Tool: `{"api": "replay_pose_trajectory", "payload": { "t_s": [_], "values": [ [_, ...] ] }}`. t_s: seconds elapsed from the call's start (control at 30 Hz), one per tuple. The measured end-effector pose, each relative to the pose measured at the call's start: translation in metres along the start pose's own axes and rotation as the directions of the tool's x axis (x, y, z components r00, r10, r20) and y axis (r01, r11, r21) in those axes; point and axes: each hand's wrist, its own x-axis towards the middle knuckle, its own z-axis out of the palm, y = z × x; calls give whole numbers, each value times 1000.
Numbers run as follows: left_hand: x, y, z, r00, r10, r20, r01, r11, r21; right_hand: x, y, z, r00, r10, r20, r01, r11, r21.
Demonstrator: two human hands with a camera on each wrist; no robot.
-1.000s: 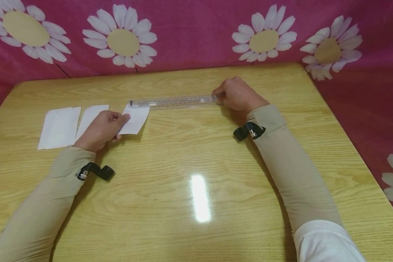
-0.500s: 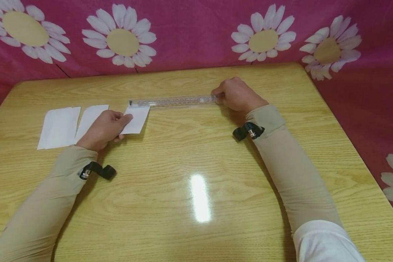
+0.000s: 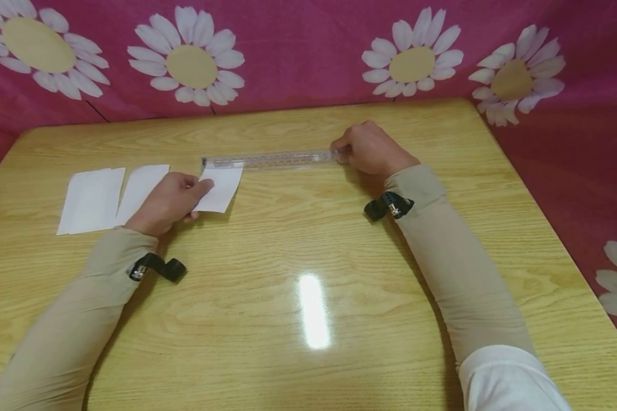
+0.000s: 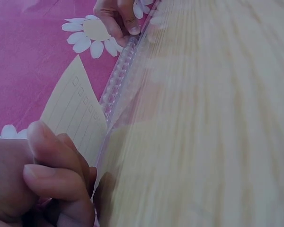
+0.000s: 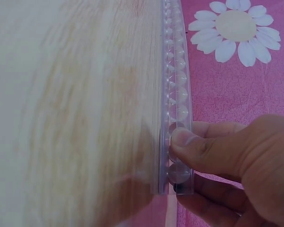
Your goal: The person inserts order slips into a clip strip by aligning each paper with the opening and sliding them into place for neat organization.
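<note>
Left hand (image 3: 167, 198) pinching paper sheet (image 3: 223, 193) at left end of clear plastic strip (image 3: 280, 160); right hand (image 3: 374, 148) pinching its right end

Paper (image 3: 221, 191): a small white sheet, plain on the side facing up in the head view, with ruled lines and a row of little boxes on the side seen from the left wrist.
Paper's hold: pinched in the left hand (image 3: 167, 200), tilted.
Clear strip (image 3: 283, 159): long, narrow, transparent plastic with a row of round bead-like shapes.
Strip's hold: right end gripped in the right hand (image 3: 372, 149), running nearly straight leftward.
Meeting point: paper's far edge at the strip's left end, apparently touching.
</note>
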Motion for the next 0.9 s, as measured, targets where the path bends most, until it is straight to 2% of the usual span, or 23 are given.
{"api": "replay_pose_trajectory", "payload": {
  "t_s": [0.2, 0.9],
  "values": [
    [1, 0, 1, 1000, -14, 3, 14, 1000, -6, 0, -1, 1, 1000, -8, -10, 8, 1000, -5],
    [1, 6, 5, 999, 32, 12, -31, 999, -29, 0, 1, 2, 999, -26, -22, 26, 1000, -11]
  ]
}}
